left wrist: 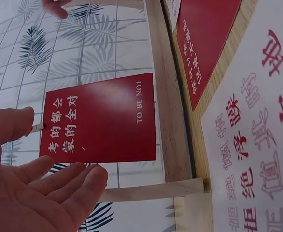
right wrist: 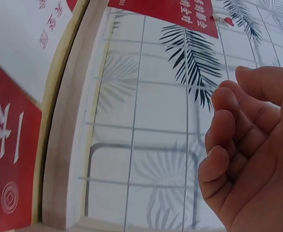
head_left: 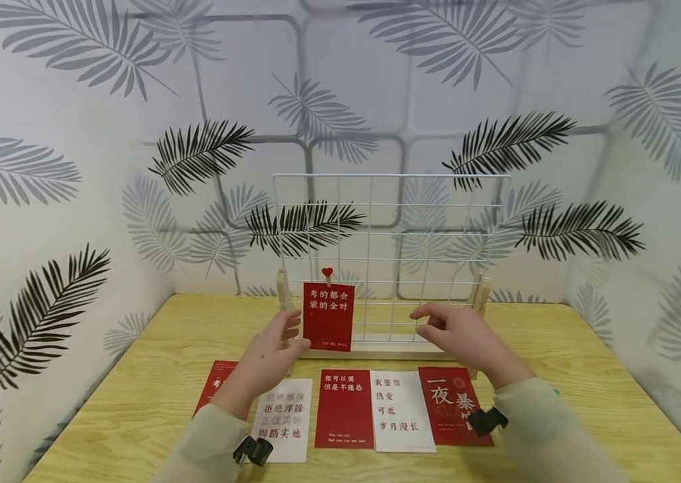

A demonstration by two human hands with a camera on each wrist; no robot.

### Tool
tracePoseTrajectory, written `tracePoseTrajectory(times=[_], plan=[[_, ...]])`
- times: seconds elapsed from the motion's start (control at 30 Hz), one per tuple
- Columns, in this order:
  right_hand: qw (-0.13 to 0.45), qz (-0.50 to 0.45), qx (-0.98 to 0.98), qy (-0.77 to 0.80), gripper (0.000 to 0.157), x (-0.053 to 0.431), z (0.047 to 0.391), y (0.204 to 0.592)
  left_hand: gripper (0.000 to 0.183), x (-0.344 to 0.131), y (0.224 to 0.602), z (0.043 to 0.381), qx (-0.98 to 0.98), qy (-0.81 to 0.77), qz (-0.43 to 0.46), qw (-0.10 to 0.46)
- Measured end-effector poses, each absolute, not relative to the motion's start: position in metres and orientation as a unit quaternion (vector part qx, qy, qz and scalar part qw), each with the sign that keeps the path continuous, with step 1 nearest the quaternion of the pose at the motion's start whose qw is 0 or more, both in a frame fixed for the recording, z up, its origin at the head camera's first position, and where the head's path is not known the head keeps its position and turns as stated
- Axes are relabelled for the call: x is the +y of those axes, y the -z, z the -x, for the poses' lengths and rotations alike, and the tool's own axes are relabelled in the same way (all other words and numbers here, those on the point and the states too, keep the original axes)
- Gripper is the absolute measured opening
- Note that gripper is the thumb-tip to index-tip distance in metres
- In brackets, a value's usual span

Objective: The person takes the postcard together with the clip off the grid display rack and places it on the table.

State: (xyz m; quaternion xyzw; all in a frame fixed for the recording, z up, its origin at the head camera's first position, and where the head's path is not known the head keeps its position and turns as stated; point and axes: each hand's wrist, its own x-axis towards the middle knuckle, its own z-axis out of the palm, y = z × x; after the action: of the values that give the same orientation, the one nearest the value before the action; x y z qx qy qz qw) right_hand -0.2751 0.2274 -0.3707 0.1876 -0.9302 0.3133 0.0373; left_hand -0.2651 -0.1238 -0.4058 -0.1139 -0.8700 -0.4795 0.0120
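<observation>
A red card [head_left: 328, 318] with white lettering hangs on the lower left of a white wire grid [head_left: 400, 268], held by a small clothespin with a red heart [head_left: 327, 272]. My left hand [head_left: 270, 359] is beside the card's left edge, fingers spread and relaxed, holding nothing. In the left wrist view its fingertips overlap the edge of the red card [left wrist: 103, 121]. My right hand [head_left: 461, 335] is in front of the grid's right side, fingers loosely bent and nothing between them. The right wrist view shows the thumb apart from the curled fingertips [right wrist: 219, 125].
Along the table [head_left: 135, 416] in front of the grid lie several cards: a white card [head_left: 282, 422] and a partly hidden red card [head_left: 210, 389] by my left arm, a red card [head_left: 345, 409] and a white card [head_left: 403, 412] mid-table, another red card [head_left: 455, 406] by my right wrist.
</observation>
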Motion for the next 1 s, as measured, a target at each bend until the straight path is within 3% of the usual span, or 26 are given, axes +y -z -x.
tracePoseTrajectory(times=[0.57, 1.0], plan=[[0.054, -0.247, -0.923, -0.291, 0.040, 0.143, 0.295, 0.333, 0.080, -0.098, 0.410, 0.279, -0.847, 0.526, 0.071, -0.007], [0.082, -0.242, -0.957, -0.136, 0.052, 0.086, 0.321, 0.313, 0.073, -0.089, 0.409, 0.291, -0.865, 0.494, 0.060, 0.057]])
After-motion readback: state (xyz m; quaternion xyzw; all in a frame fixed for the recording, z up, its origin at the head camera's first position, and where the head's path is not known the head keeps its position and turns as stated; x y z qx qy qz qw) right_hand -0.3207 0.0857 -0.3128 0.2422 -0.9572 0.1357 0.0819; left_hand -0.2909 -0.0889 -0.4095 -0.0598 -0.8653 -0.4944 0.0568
